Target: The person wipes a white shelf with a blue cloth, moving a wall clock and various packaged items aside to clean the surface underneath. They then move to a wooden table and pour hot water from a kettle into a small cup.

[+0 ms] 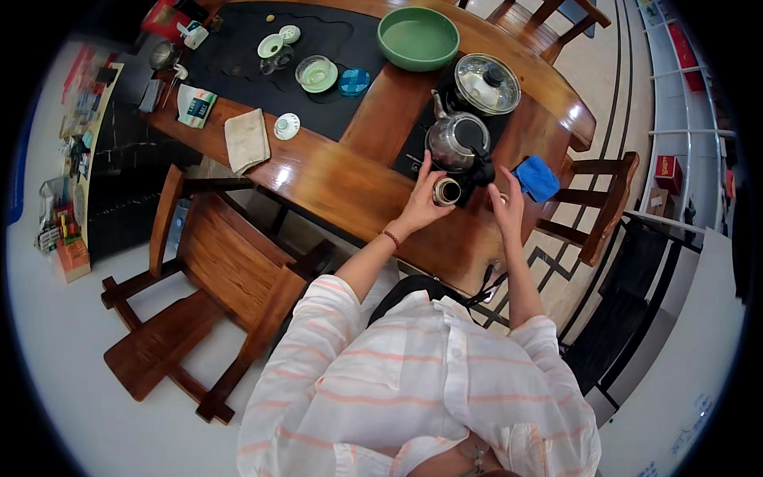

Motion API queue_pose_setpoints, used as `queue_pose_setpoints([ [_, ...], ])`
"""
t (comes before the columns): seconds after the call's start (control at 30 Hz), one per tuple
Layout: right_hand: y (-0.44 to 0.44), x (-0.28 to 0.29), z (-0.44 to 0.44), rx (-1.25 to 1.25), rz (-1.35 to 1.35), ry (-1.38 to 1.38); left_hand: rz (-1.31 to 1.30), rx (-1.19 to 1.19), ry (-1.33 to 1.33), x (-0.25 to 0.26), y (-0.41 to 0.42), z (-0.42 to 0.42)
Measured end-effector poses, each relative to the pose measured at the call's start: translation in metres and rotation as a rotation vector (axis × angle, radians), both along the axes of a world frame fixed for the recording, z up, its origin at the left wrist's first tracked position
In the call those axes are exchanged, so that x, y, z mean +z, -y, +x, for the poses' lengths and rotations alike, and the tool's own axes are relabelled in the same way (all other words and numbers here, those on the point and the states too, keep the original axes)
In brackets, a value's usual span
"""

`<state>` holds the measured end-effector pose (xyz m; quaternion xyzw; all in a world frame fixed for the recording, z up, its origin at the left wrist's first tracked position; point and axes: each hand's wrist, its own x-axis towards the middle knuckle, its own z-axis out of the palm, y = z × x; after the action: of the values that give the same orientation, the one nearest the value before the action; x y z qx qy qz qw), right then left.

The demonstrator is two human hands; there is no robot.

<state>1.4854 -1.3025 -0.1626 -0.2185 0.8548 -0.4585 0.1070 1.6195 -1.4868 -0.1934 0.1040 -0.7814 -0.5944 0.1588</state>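
My left hand (422, 201) is closed around a small open-topped metal bottle (446, 192), whose dark mouth faces up. My right hand (505, 200) is raised beside it, fingers apart and partly curled; something small shows at its fingertips, too unclear to name. Just beyond both hands stands a stainless steel kettle (458, 141) with a black lid and a black handle turned towards me. Behind the kettle is a steel pot with a glass lid (487, 84). A folded blue cloth (537, 179) lies right of my right hand.
A large green basin (418, 39) stands at the table's far side. The black tea mat (238, 36) holds a glass bowl (316, 74), a strainer and a blue coaster. A beige cloth (247, 141), a white lid (287, 126) and a tissue pack (196, 106) lie near its edge. Wooden chairs flank the table.
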Motion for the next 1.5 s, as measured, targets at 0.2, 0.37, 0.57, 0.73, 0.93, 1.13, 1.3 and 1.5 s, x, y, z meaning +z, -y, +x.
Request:
queue_pose_setpoints([
  [0.2, 0.057, 0.020, -0.019, 0.022, 0.184, 0.173, -0.067, 0.168, 0.032, -0.003, 0.045, 0.030],
  [0.37, 0.066, -0.028, -0.003, -0.219, -0.221, 0.195, -0.100, 0.320, 0.087, -0.015, 0.092, 0.039],
  [0.57, 0.084, -0.019, 0.005, -0.214, -0.317, 0.076, -0.107, 0.346, 0.113, -0.006, 0.142, 0.023],
  [0.73, 0.072, 0.005, -0.005, -0.150, -0.218, 0.025, -0.223, 0.331, 0.034, -0.013, 0.163, 0.000],
  [0.93, 0.069, 0.060, -0.009, -0.019, -0.166, 0.086, -0.126, 0.252, 0.059, -0.009, 0.171, -0.031],
  [1.13, 0.066, 0.082, -0.013, 0.112, -0.123, 0.070, -0.178, 0.214, 0.070, -0.009, 0.177, -0.049],
  [1.3, 0.072, 0.103, -0.014, 0.146, 0.004, 0.016, -0.236, 0.200, 0.090, 0.003, 0.176, -0.055],
  [1.5, 0.077, 0.111, -0.013, 0.171, 0.062, 0.011, -0.253, 0.165, 0.070, 0.001, 0.177, -0.057],
])
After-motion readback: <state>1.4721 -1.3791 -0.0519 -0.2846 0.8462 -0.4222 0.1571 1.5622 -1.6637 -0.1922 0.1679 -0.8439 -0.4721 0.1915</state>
